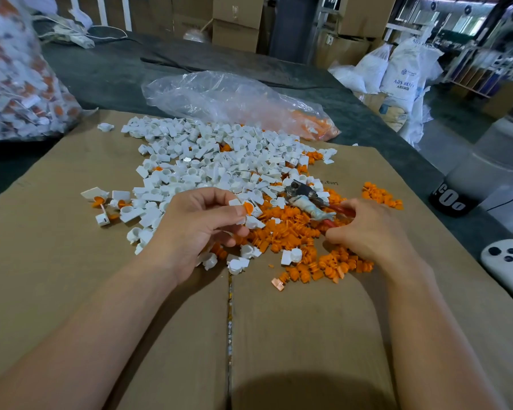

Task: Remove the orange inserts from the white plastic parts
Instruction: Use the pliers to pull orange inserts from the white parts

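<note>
While the left hand (196,226) pinches a white part (235,202) with its orange insert (248,208) still seated, the right hand (365,229) curls round the pliers (305,199) above the loose orange pile (296,235) | risk: the part could slip from the fingertip pinch into the emptied white pile (214,155) | legible: sack (403,66) "ABS RES…"; cardboard (71,232) "Long".

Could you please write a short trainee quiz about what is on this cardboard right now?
1. True or false: the left hand holds a white part with its orange insert still in.
2. Which tool is in the right hand's grip? A) pliers B) scissors C) a knife
3. Fill in: the loose orange inserts lie mostly to the ___ of the white pile.
Key: 1 true; 2 A; 3 right.
</note>
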